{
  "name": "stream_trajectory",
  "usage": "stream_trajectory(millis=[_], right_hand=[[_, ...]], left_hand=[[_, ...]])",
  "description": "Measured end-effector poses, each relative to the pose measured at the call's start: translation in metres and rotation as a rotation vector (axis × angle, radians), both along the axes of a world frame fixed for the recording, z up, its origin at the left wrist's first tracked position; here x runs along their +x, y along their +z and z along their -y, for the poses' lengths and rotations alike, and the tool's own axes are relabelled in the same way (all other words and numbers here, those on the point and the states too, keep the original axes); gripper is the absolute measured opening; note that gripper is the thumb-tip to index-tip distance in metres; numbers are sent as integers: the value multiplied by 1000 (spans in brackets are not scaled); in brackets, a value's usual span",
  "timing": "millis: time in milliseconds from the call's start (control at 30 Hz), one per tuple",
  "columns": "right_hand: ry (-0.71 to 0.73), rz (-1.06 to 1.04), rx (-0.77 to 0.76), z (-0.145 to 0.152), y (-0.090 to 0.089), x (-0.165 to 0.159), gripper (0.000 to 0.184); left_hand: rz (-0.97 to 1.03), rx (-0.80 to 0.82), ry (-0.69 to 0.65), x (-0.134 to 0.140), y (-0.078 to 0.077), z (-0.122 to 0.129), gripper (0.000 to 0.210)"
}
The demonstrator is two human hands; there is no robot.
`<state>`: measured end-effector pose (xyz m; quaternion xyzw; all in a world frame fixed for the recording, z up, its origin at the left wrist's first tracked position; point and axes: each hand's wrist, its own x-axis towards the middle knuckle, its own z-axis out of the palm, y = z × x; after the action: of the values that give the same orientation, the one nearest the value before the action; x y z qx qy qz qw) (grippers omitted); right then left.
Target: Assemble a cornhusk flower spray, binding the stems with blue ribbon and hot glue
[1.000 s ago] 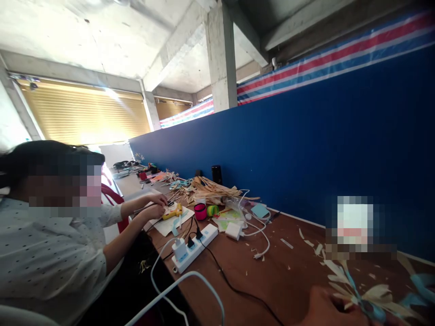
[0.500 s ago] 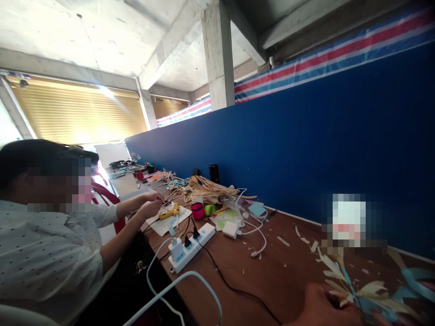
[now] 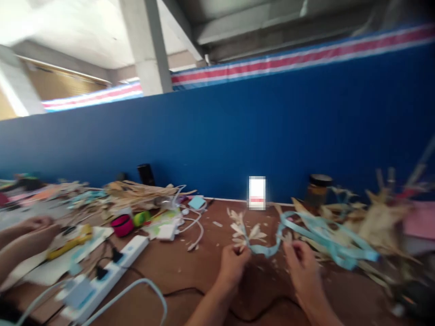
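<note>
left hand [image 3: 235,262]: fingertips pinched | right hand [image 3: 302,267]: fingers curled inward | forearms [image 3: 212,301]: extended forward, apart

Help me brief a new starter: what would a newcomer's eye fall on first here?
Probably the deep-blue partition, stretching right across behind the brown table. Next, near the middle, the pale petalled spray at the person's left grip, with light-blue ribbon curving from beside it to loops beyond the right grip. At lower left, the white power strip and yellow glue gun also stand out.
</note>
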<state>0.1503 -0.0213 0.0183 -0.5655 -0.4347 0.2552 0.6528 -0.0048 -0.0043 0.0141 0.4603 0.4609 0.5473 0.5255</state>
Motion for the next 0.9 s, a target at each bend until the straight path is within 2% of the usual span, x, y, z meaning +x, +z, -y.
stream_trajectory(millis=[33, 100, 200, 300, 500, 600, 733, 900], right_hand=[[44, 143, 32, 3, 6, -2, 21], [276, 354, 52, 10, 15, -7, 18], [409, 474, 141, 16, 19, -14, 17], [419, 490, 245, 18, 16, -17, 19], [423, 506, 298, 16, 15, -17, 21], [426, 591, 231, 18, 14, -17, 23], [339, 687, 112, 19, 10, -18, 17], [292, 700, 53, 18, 4, -21, 13]], left_hand=[[3, -2, -30, 0, -1, -1, 28], [-15, 13, -55, 0, -3, -1, 28], [-19, 5, -83, 2, -1, 2, 22], [-27, 21, -98, 2, 2, 4, 18], [-68, 22, -133, 2, 1, 3, 17], [-49, 22, -151, 3, 0, 5, 18], [-42, -2, -153, 2, 1, 7, 19], [-72, -18, -171, 2, 5, 6, 24]])
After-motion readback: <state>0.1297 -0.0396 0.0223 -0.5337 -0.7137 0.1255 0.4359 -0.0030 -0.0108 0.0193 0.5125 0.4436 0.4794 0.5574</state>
